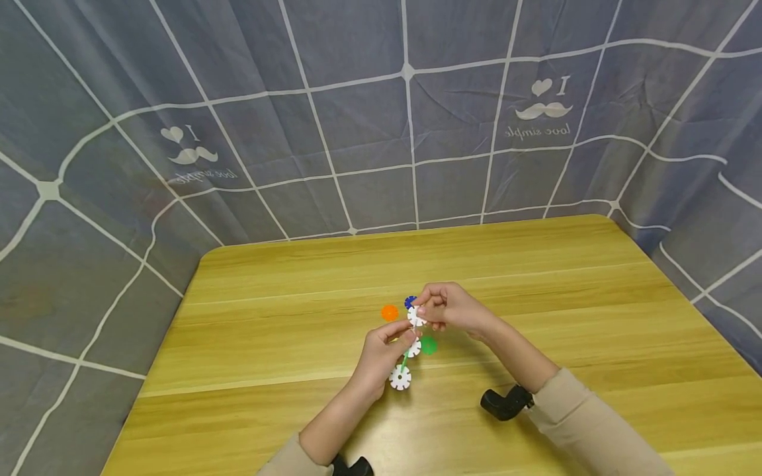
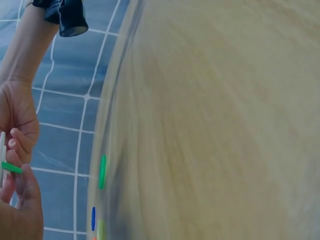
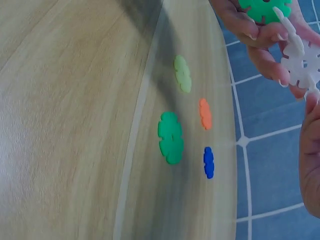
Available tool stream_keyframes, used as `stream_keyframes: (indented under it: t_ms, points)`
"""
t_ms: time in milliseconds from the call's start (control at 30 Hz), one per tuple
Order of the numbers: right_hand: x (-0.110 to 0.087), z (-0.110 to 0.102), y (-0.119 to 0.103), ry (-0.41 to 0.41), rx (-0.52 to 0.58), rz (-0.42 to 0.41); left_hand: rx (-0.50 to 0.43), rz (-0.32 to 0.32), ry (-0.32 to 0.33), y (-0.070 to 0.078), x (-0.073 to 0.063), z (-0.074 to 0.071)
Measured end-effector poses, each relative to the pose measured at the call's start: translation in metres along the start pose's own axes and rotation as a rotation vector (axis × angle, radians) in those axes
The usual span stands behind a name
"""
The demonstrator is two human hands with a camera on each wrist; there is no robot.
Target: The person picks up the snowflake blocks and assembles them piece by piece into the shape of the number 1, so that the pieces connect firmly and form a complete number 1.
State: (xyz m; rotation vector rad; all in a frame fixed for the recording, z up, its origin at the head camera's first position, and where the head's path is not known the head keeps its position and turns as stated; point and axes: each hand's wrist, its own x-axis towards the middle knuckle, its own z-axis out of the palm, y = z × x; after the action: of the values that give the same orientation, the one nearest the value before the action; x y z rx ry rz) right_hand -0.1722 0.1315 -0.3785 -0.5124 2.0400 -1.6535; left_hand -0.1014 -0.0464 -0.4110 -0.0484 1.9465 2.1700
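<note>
My left hand (image 1: 376, 357) grips a joined chain of notched plastic discs in the air above the table. At its lower end is a white disc (image 1: 400, 378), then a green disc (image 1: 405, 361) seen edge-on, then another white disc (image 1: 415, 348) partly behind the left fingers. At the upper end, my right hand (image 1: 455, 311) pinches a white disc (image 1: 415, 317) between thumb and fingers. The right wrist view shows white discs (image 3: 303, 70) slotted at angles beside the green disc (image 3: 265, 11); fingers hide some joints.
Loose discs lie flat on the wooden table (image 1: 268, 330): orange (image 1: 389, 313), blue (image 1: 409, 302), green (image 1: 428, 345) and pale green (image 3: 182, 74). Black wrist devices (image 1: 506, 403) are on both forearms. A grey gridded curtain (image 1: 369, 132) surrounds the table's back and sides.
</note>
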Motion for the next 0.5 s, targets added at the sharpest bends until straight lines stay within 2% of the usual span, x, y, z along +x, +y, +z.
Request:
stream_keyframes:
  t_ms: [267,500]
  points:
    - [0.001,0.008,0.005,0.059,0.042,-0.023,0.0,0.01,0.027,0.001,0.0,-0.002]
    - [-0.001,0.01,0.01,0.055,0.05,0.003,-0.007,-0.029,0.011,-0.001,-0.001,-0.004]
